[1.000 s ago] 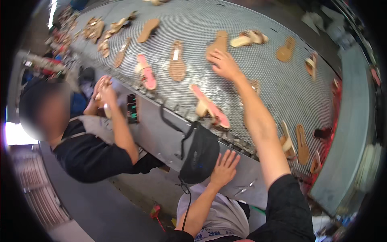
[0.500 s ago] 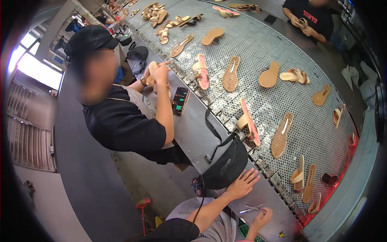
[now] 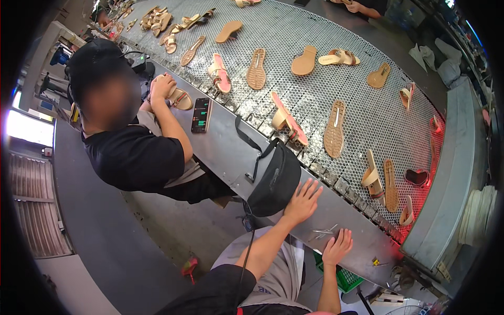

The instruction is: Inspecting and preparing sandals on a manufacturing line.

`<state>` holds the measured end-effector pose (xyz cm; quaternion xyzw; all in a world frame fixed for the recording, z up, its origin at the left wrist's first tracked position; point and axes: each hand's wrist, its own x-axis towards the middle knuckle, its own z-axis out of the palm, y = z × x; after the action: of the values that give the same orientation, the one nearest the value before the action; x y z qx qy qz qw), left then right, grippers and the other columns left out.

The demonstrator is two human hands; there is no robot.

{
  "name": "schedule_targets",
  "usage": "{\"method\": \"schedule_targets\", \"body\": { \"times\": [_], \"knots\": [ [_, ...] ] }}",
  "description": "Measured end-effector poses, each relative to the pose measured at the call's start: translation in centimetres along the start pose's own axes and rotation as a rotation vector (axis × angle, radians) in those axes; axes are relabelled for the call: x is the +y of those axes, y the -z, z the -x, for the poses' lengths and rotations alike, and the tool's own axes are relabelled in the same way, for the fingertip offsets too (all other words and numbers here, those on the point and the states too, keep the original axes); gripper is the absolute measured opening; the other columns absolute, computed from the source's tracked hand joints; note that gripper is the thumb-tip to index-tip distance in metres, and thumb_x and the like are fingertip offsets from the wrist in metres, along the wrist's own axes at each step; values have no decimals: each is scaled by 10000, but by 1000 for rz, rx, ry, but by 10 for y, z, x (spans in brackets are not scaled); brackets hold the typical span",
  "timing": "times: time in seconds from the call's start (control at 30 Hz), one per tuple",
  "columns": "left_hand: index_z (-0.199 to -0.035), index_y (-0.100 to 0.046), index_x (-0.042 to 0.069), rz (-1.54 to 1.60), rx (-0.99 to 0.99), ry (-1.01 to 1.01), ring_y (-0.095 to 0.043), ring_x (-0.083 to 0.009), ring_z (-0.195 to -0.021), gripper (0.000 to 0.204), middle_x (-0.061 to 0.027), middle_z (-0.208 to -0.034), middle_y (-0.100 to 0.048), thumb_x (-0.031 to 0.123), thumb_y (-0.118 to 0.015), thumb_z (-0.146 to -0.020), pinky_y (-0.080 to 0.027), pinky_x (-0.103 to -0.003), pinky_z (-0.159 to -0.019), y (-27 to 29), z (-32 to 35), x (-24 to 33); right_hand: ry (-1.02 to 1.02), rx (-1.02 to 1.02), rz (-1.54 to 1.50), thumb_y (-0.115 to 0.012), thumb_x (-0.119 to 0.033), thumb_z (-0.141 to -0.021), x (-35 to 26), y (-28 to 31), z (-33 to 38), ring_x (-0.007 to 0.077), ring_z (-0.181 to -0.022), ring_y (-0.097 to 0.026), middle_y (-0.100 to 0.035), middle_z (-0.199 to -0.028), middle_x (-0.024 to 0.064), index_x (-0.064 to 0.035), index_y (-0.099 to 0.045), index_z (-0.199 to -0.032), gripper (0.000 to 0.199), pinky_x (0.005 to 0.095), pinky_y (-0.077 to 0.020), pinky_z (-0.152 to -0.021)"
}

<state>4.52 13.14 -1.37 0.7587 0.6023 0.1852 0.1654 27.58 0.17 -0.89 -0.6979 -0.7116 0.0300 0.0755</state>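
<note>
My left hand (image 3: 304,201) lies flat with spread fingers on the metal ledge (image 3: 362,226), beside a black waist bag (image 3: 276,181). My right hand (image 3: 337,249) rests at the near edge of that ledge, its fingers stretched out and holding nothing. Just beyond its fingertips lie slim silvery metal tools (image 3: 325,231), partly crossed; their exact kind is too small to tell. Past the ledge, a metal mesh conveyor (image 3: 310,94) carries several sandals, among them a tan sole-up sandal (image 3: 334,129) and a strapped sandal with a pink footbed (image 3: 287,120).
On my left, a co-worker (image 3: 136,142) in black handles a sandal (image 3: 181,98) near a phone (image 3: 200,115). Red light shines at a metal housing (image 3: 446,173) on the right. A small yellow item (image 3: 376,261) lies on the ledge; a green crate (image 3: 349,279) is below.
The view has shifted, so the scene sits further left and higher. My right hand has gone from curled fingers beside the metal tools to stretched fingers. My left hand stays flat by the bag.
</note>
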Motion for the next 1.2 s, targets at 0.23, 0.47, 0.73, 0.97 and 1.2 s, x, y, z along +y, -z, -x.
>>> {"method": "schedule_targets", "body": {
  "times": [0.23,0.47,0.73,0.97,1.2],
  "knots": [
    [-1436,-454,147,-20,47,8,-269,-298,-1456,571,-100,-1540,-357,253,-585,-890,-229,-500,-1178,-1,6,-1,13,-7,51,-420,-255,-981,-2,-5,3,303,-1429,-328,-426,-1480,138,-35,-441,-1407,480,505,-215,-1154],
    [-1425,-460,118,53,40,-58,-254,-318,-1461,572,-128,-1540,-349,242,-586,-881,-233,-501,-1175,-12,5,17,-9,51,126,-390,-270,-1013,17,1,19,298,-1418,-354,-439,-1478,133,-43,-452,-1401,454,498,-227,-1143],
    [-1398,-498,165,-75,-9,-67,-289,-312,-1451,509,-115,-1520,-393,250,-549,-899,-203,-564,-1167,-7,-2,3,-140,-94,15,-609,-203,-821,-6,7,-6,288,-1389,-361,-470,-1413,125,-80,-497,-1353,558,513,-262,-1125],
    [-1334,-548,94,14,-11,-89,-368,-325,-1393,418,-121,-1450,-474,157,-556,-920,-251,-528,-1152,-4,27,-47,-77,-15,-32,-551,-280,-906,-28,-37,-12,220,-1415,-322,-449,-1440,51,-129,-487,-1388,509,516,-215,-1148],
    [-1312,-533,16,828,-354,855,-674,-158,-787,418,-134,-1033,-672,93,-654,-919,-548,-282,-644,120,201,-41,-71,28,17,-534,-285,-920,-12,-41,-9,233,-1418,-330,-443,-1454,58,-128,-494,-1388,495,521,-213,-1147]
  ]
}}
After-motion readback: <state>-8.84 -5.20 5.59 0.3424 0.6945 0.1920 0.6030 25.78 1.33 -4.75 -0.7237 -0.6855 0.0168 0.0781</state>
